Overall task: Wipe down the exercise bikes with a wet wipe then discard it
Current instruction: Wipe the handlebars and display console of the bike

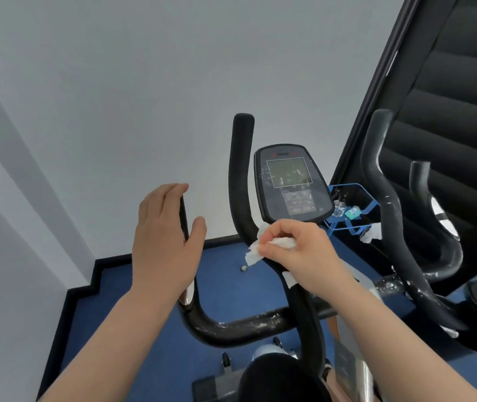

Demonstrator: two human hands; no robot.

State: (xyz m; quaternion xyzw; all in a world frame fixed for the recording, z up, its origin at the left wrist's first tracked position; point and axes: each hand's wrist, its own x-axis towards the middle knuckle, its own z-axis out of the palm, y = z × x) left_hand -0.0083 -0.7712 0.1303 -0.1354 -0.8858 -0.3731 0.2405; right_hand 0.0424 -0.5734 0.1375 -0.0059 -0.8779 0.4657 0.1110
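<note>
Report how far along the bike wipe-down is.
Done: nothing can be confirmed clean. In hand: the right hand pinches the wet wipe against the near bike's right handlebar; the left hand rests open on the left handlebar. Left: the second bike and discarding the wipe.

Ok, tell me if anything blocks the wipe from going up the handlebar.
Nothing visible does. The right hand presses the wipe on the handlebar, whose upper length is bare; the console stands beside it, apart.

Matt black foam grip [241,169], flaking on the crossbar [249,324]; glossy plastic console [292,184]; crumpled white paper wipe [253,255]; blue carpet [150,285].
</note>
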